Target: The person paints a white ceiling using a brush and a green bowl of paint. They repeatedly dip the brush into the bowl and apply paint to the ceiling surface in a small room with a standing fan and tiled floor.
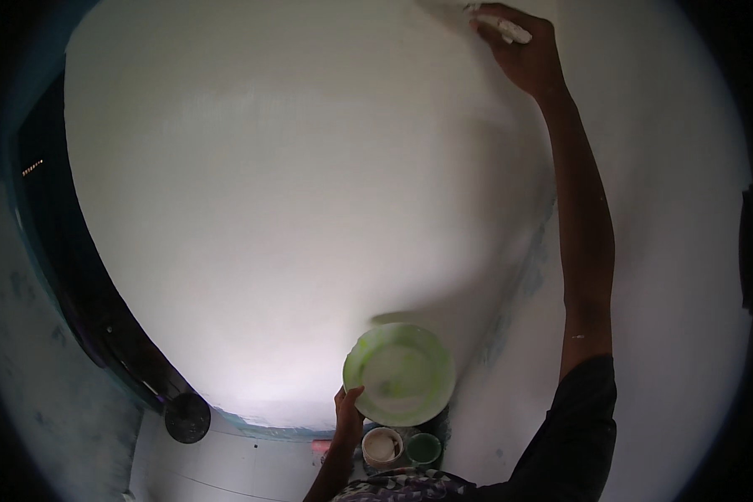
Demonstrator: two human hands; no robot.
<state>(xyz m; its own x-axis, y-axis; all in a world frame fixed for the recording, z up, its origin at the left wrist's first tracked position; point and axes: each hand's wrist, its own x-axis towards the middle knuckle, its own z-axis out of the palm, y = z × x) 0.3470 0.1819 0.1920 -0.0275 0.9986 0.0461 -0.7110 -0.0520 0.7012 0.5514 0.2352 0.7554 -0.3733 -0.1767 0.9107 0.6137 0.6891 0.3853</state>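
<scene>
My right hand (519, 50) is raised high at the upper right, close to the white wall (268, 184). Its fingers are closed round the pale, paint-smeared handle of a brush (514, 32); the working end is hard to make out near the top edge. Low in the middle, my left hand (349, 410) grips the left rim of a light green plate (443, 381), thumb over the edge. Whitish smears cover the middle of the plate, which is held in front of the wall.
Below the plate stand a pale tub (366, 458) with whitish contents and a green tub (437, 456). A pink object (320, 447) lies near my left forearm. A dark opening (67, 243) borders the wall at left, with a dark round object (186, 417) at its foot. Another wall (669, 251) adjoins at right.
</scene>
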